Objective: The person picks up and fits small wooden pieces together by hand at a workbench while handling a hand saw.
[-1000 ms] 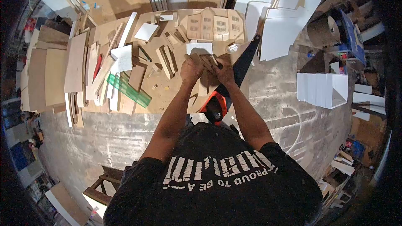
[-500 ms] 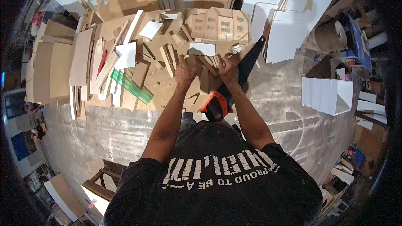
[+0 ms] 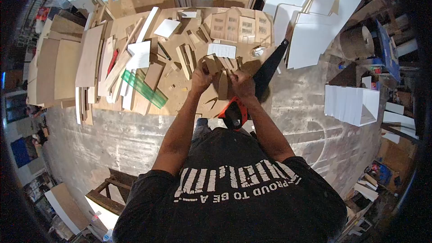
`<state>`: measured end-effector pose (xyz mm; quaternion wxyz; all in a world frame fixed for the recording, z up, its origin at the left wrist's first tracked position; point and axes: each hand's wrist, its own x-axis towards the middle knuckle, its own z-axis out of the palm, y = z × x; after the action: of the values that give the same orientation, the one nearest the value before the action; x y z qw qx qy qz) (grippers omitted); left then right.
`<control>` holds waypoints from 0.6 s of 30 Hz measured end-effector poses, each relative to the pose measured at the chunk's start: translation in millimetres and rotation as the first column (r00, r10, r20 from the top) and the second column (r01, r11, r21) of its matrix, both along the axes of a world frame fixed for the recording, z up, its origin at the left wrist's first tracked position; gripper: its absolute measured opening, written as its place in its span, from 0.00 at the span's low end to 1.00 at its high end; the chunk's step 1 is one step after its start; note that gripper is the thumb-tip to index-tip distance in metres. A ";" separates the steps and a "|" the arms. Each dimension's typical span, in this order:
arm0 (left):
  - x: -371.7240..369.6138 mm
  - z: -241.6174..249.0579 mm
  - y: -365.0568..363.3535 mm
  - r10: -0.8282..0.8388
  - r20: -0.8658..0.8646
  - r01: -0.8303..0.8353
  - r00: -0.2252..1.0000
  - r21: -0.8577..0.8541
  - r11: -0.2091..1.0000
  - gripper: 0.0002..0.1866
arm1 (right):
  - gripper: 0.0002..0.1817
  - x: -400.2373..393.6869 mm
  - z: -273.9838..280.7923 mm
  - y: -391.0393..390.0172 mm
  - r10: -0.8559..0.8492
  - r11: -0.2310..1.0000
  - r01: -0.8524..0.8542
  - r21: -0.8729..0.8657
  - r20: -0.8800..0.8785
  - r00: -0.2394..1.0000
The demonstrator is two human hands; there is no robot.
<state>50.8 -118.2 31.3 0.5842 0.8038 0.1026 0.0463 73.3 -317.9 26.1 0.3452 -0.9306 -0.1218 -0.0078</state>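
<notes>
Brown wood is filling the middle of the desk (image 3: 174, 101), where I am keeping both hands. My left grip (image 3: 202, 79) is curling closely around the near left part of a block (image 3: 210, 65), little gap showing between fingers and wood. My right grip (image 3: 243, 84) is bending its fingers beside the strips (image 3: 229, 64); I cannot tell whether it is pinching one. The strips are lying between and just beyond my hands, with a white piece (image 3: 222, 50) resting farther off.

Handling, as I am judging it: the block is looking light, stiff and dry rather than slippery, its long sides offering the surest hold. The strips are seeming thinner and likelier to splinter, mid-length being the better place for fingers.

Edges and room: the saw (image 3: 272, 63) is slanting along the right side, its orange handle (image 3: 234, 112) lying at the near edge and leaving my right forearm scant clearance. A panel (image 3: 240, 27) is bounding the far side. Bare board between my left forearm and the green strip (image 3: 143, 89) is giving the easier room.
</notes>
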 end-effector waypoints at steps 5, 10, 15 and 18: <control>1.1 -6.9 3.3 0.059 -0.069 -0.056 0.996 0.048 0.997 0.36 | 0.06 30.2 1.5 -13.9 -0.041 0.990 0.011 0.139 0.212 0.976; -9.0 -15.5 -3.7 0.096 -0.103 -0.076 0.990 0.186 0.980 0.25 | 0.09 51.6 -25.0 -22.4 0.017 0.998 -0.031 0.055 0.241 0.970; -48.9 11.9 -44.1 -0.005 -0.359 0.200 0.933 0.507 0.838 0.29 | 0.13 46.5 -13.1 -20.8 0.081 0.994 -0.094 0.058 0.189 0.979; -62.4 28.8 -66.0 0.029 -0.301 0.154 0.953 0.565 0.810 0.26 | 0.13 42.4 -19.4 -22.9 0.113 0.994 -0.112 -0.015 0.159 0.981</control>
<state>-11.6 -184.1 60.2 0.2891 0.9444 0.1430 -0.0646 115.6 -340.9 6.7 0.3313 -0.9197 -0.2015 -0.0622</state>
